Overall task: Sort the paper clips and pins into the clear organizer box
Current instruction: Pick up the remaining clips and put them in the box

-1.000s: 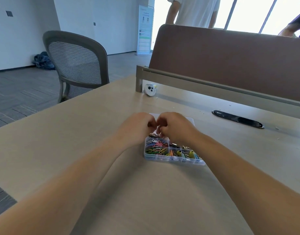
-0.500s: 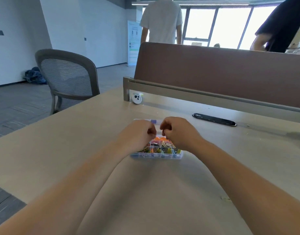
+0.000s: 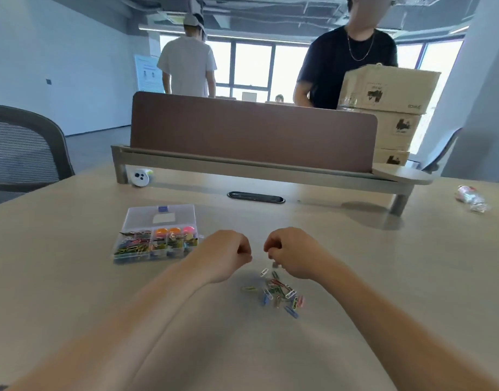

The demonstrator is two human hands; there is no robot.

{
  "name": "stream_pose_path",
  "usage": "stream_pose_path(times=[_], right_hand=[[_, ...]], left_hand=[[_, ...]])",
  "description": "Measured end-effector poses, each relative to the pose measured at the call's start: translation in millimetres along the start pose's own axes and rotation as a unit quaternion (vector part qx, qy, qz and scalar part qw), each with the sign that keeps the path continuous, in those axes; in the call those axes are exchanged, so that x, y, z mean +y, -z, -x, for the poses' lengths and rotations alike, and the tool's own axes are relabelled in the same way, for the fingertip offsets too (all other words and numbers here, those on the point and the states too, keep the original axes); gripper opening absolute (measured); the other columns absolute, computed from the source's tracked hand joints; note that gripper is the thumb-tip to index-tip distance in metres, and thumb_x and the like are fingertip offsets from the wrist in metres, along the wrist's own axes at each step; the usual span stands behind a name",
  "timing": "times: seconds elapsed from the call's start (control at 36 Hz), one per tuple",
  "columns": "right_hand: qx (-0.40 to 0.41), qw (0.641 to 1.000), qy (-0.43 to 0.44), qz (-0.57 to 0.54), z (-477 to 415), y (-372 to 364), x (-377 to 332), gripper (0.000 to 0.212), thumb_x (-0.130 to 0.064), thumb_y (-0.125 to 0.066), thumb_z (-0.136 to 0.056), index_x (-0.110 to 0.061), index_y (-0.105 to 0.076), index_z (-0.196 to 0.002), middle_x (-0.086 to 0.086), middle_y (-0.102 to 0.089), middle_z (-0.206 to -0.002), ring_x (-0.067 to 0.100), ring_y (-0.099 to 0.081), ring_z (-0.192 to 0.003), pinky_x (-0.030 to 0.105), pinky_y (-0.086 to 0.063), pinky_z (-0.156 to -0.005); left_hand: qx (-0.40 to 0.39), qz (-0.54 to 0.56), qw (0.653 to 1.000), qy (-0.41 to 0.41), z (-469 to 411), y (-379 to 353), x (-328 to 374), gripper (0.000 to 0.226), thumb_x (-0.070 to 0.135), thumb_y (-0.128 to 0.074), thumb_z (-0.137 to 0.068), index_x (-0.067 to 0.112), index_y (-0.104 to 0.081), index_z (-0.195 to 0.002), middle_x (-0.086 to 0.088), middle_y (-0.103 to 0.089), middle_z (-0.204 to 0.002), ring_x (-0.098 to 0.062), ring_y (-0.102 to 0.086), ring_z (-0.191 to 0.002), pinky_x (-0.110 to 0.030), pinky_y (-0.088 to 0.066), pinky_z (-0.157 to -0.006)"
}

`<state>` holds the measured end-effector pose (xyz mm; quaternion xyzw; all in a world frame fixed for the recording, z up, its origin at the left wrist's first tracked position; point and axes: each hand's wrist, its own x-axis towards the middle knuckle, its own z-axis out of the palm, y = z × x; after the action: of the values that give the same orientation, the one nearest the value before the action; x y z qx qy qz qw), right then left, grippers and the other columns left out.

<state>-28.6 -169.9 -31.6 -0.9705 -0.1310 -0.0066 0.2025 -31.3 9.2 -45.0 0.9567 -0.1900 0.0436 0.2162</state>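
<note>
Both hands hover over the bench (image 3: 73, 277), close together but not touching. The left hand (image 3: 224, 255) is curled into a fist with nothing showing in it. The right hand (image 3: 294, 253) is curled too, with a small clip just under its fingertips, and I cannot tell whether it is pinched. Below the right hand a loose heap of coloured paper clips (image 3: 278, 292) lies on the bench. The clear organizer box (image 3: 155, 245) sits near the left hand, on its left side, lid (image 3: 162, 217) folded back flat — its compartments hold coloured clips and other small pieces. Beyond stand a brown divider panel (image 3: 251, 131) and stacked cardboard boxes (image 3: 389, 88)
</note>
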Motion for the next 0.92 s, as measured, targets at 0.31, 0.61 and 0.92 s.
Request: stream_pose_path(times=[0.31, 0.61, 0.92], right_hand=[[-0.071, 0.996, -0.031, 0.047, 23.9, -15.3, 34.8, 0.027, -0.010, -0.049, -0.084, -0.011, -0.075, -0.090, 0.009, -0.072, -0.092, 0.026, -0.064, -0.085, 0.033, -0.053, -0.075], [-0.080, 0.995, 0.011, 0.051, 35.2, -16.2, 30.6, 0.047, -0.003, -0.045, -0.084, -0.027, -0.073, -0.114, 0.003, -0.065, -0.080, 0.020, -0.052, -0.072, 0.024, -0.038, -0.055], [-0.082, 0.995, -0.011, 0.060, 58.3, -5.3, 47.8, 0.033, -0.048, -0.065, -0.086, -0.019, -0.070, -0.101, 0.001, -0.064, -0.102, 0.024, -0.058, -0.098, 0.030, -0.046, -0.078]], left_hand=[[-0.068, -0.075, 0.994, 0.030, -7.4, -51.1, 19.2, 0.031, 0.026, -0.053, -0.089, 0.017, -0.043, -0.061, -0.007, -0.044, -0.094, -0.032, -0.057, -0.086, -0.032, -0.041, -0.071], [-0.076, -0.049, 0.996, -0.028, 4.4, -49.0, 20.0, 0.037, 0.015, -0.046, -0.093, 0.034, -0.069, -0.117, -0.004, -0.046, -0.102, -0.023, -0.054, -0.097, -0.029, -0.042, -0.082], [-0.091, -0.143, 0.985, 0.014, 18.7, -32.9, 11.2, 0.037, 0.035, -0.050, -0.095, 0.019, -0.058, -0.127, -0.009, -0.048, -0.124, -0.027, -0.053, -0.114, -0.032, -0.041, -0.094]])
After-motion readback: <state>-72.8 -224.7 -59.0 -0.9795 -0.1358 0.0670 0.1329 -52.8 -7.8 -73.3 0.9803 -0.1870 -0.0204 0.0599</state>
